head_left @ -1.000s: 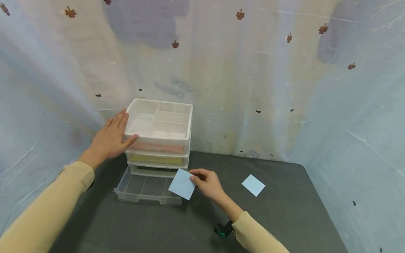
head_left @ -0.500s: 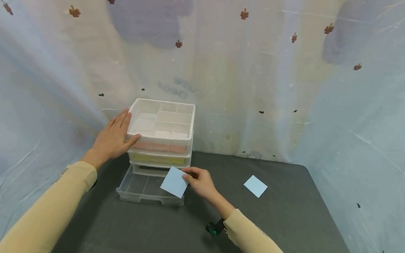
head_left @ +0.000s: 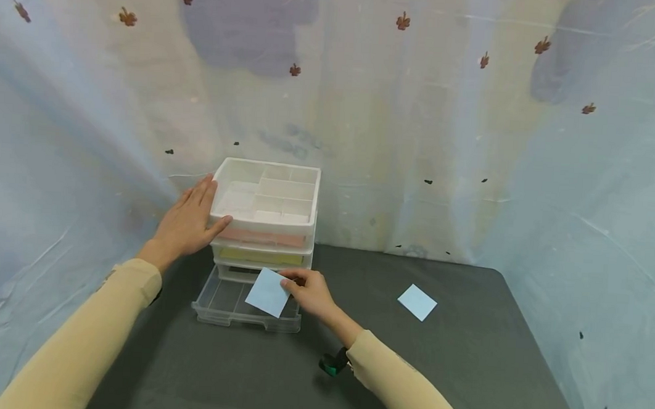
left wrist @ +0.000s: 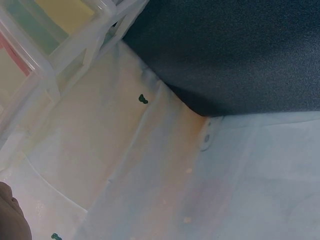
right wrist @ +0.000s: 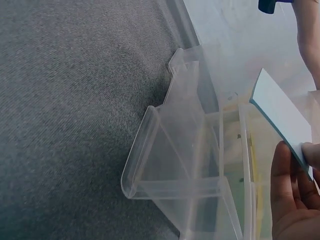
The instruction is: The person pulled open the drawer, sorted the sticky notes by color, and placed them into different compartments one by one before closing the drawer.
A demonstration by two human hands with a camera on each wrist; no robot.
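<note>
A white drawer organizer (head_left: 262,227) with a divided top tray stands on the dark table, its clear bottom drawer (head_left: 219,298) pulled out. My left hand (head_left: 184,222) rests against the organizer's upper left side, fingers straight and thumb at the front edge. Between thumb and fingers, my right hand (head_left: 310,293) pinches a light blue sticky note pad (head_left: 268,293) above the drawer. In the right wrist view the pad (right wrist: 282,112) shows its thin edge, apart from the drawer (right wrist: 170,145). Only a bit of the left hand (left wrist: 12,215) shows in the left wrist view.
Another light blue pad (head_left: 417,302) lies on the table (head_left: 464,360) to the right. Closed drawers above hold something pink (head_left: 267,237) and something yellow (head_left: 260,256). A patterned curtain (head_left: 365,120) hangs behind the table and at both sides.
My right hand has carried the blue pad leftward, from the drawer's right side to over its middle. The left hand keeps its place on the organizer. The head view has shifted slightly.
</note>
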